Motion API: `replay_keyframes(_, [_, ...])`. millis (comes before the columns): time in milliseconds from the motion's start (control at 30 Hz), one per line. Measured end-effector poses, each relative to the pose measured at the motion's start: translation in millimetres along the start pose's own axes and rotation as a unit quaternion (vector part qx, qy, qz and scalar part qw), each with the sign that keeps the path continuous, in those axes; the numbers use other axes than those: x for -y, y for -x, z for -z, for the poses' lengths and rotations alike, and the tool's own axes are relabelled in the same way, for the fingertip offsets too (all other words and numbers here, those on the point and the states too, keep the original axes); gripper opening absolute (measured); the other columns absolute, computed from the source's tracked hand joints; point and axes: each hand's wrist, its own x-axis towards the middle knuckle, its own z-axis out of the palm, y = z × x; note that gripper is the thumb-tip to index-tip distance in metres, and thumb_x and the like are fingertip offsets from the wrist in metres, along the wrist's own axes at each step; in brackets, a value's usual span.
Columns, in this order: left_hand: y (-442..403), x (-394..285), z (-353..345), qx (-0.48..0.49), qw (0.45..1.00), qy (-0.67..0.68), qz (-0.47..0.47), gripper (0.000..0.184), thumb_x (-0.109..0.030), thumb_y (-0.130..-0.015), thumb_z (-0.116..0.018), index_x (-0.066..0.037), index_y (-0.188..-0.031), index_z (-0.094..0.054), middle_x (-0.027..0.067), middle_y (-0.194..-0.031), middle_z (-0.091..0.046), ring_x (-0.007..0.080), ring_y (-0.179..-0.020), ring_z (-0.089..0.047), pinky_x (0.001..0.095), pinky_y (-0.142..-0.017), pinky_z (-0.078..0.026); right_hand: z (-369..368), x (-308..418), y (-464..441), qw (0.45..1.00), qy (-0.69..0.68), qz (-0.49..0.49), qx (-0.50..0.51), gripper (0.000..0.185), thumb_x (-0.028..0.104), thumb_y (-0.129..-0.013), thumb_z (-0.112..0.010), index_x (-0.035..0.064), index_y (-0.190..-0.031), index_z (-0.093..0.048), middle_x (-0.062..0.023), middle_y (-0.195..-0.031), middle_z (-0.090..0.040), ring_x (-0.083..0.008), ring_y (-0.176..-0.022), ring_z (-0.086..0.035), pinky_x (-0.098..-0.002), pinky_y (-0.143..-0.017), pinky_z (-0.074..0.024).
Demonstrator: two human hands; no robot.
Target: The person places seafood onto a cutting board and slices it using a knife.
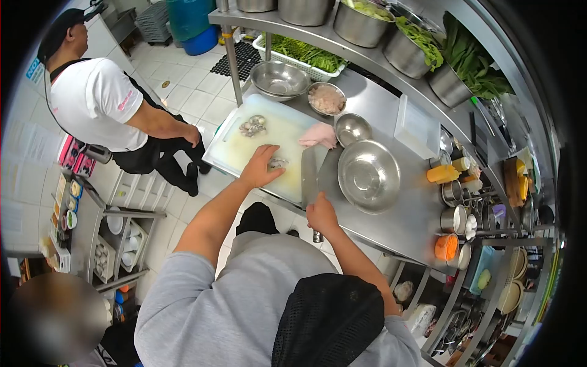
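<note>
My right hand [322, 215] is wrapped around the handle of a cleaver [310, 177], whose broad blade lies over the right part of the white cutting board [229, 150]. Fingers apart, my left hand [263, 168] rests at the board's near edge. Right beside its fingers are small greyish pieces [279, 163], possibly seafood; whether the fingertips touch them is hard to tell. A similar greyish heap [253, 126] sits farther back on the board. A folded pink cloth [318, 136] lies at the board's right edge, beyond the blade.
Steel bowls [369, 176] stand right of the board, with a bowl of pale pink meat [327, 99] behind. A white plastic container [417, 128], sauce bottles [443, 174] and a shelf of vegetable pots [406, 48] line the far side. A person in a white shirt [92, 104] stands at left.
</note>
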Motion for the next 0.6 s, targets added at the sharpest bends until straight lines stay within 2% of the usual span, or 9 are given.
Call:
replay_keyframes(67, [0.9,-2.2,3.6,0.000,1.000,0.017,0.018,0.079,-0.036,-0.089,-0.086,-0.003,-0.154,-0.057,0.0255,-0.151,-0.057,0.0438,-0.142,-0.054,0.0498,-0.121,-0.047,-8.0,-6.5,-3.4,0.998,0.044,0.031,-0.024,0.050,0.010,-0.102,-0.054,-0.0177,-0.142,-0.042,-0.0242,-0.084,-0.073,-0.0337,-0.057,-0.073,-0.0482,-0.057,-0.0604])
replay_keyframes(100, [0.8,-1.4,5.3,0.006,1.000,0.017,0.010,0.079,-0.036,-0.089,-0.086,-0.003,-0.154,-0.057,0.0255,-0.151,-0.057,0.0438,-0.142,-0.054,0.0498,-0.121,-0.047,-8.7,-4.0,-2.3,0.998,0.040,0.027,-0.032,0.050,0.010,-0.102,-0.054,-0.0177,-0.142,-0.042,-0.0242,-0.084,-0.073,-0.0337,-0.057,-0.073,-0.0482,-0.057,-0.0604])
replay_keyframes(167, [-1.7,1.5,2.8,0.000,0.999,0.027,0.019,0.076,-0.036,-0.090,-0.086,-0.003,-0.153,-0.058,0.0253,-0.150,-0.057,0.0454,-0.142,-0.053,0.0498,-0.121,-0.046,-5.1,3.4,3.7,0.996,0.078,0.019,-0.038,0.059,0.013,-0.101,-0.057,-0.0167,-0.149,-0.042,-0.0275,-0.089,-0.075,-0.0418,-0.070,-0.076,-0.0551,-0.070,-0.0616])
replay_keyframes(200, [-2.0,0.3,2.3,0.013,0.999,0.033,0.003,0.076,-0.036,-0.090,-0.086,-0.003,-0.153,-0.058,0.0253,-0.150,-0.057,0.0454,-0.142,-0.053,0.0498,-0.121,-0.046,-0.5,11.7,9.5,0.996,0.073,0.005,-0.053,0.059,0.013,-0.101,-0.057,-0.0167,-0.149,-0.042,-0.0275,-0.089,-0.075,-0.0418,-0.070,-0.076,-0.0551,-0.070,-0.0616])
replay_keyframes(267, [-7.7,-1.2,9.1,-0.014,0.999,0.014,-0.034,0.072,-0.033,-0.090,-0.085,-0.004,-0.151,-0.060,0.0262,-0.151,-0.054,0.0479,-0.144,-0.050,0.0541,-0.120,-0.044,9.9,35.5,16.8,0.995,0.081,-0.054,-0.024,0.060,0.016,-0.100,-0.064,-0.0120,-0.149,-0.047,-0.0345,-0.110,-0.076,-0.0514,-0.102,-0.075,-0.0608,-0.092,-0.0590])
replay_keyframes(400, [-44.9,33.6,29.8,-0.039,0.992,-0.050,-0.104,0.070,-0.032,-0.090,-0.084,-0.005,-0.151,-0.061,0.0270,-0.154,-0.051,0.0495,-0.146,-0.045,0.0599,-0.122,-0.038,10.2,61.4,20.4,0.987,0.108,-0.102,-0.053,0.054,0.016,-0.099,-0.065,-0.0103,-0.144,-0.051,-0.0326,-0.104,-0.077,-0.0499,-0.102,-0.076,-0.0610,-0.091,-0.0591])
replay_keyframes(467, [-59.2,47.2,49.2,-0.058,0.984,-0.133,-0.100,0.073,-0.034,-0.089,-0.085,-0.006,-0.152,-0.062,0.0266,-0.158,-0.048,0.0499,-0.151,-0.040,0.0645,-0.124,-0.032,4.5,69.3,18.9,0.987,0.120,-0.096,-0.048,0.047,0.016,-0.097,-0.066,-0.0071,-0.137,-0.054,-0.0308,-0.099,-0.077,-0.0493,-0.100,-0.076,-0.0615,-0.090,-0.0593])
replay_keyframes(500, [-65.4,53.6,59.2,-0.037,0.981,-0.162,-0.097,0.077,-0.039,-0.089,-0.085,-0.009,-0.155,-0.060,0.0250,-0.161,-0.048,0.0504,-0.154,-0.037,0.0662,-0.126,-0.027,3.3,74.5,18.4,0.985,0.123,-0.100,-0.069,0.039,0.016,-0.097,-0.067,-0.0034,-0.129,-0.054,-0.0302,-0.098,-0.077,-0.0500,-0.098,-0.077,-0.0618,-0.089,-0.0597])
replay_keyframes(600, [-80.6,77.8,74.5,0.008,0.970,-0.203,-0.134,0.078,-0.039,-0.089,-0.086,-0.012,-0.156,-0.060,0.0228,-0.161,-0.047,0.0488,-0.154,-0.038,0.0656,-0.126,-0.029,1.6,80.5,13.2,0.982,0.136,-0.096,-0.090,0.037,0.016,-0.097,-0.068,-0.0012,-0.127,-0.053,-0.0293,-0.097,-0.077,-0.0504,-0.095,-0.077,-0.0614,-0.088,-0.0604])
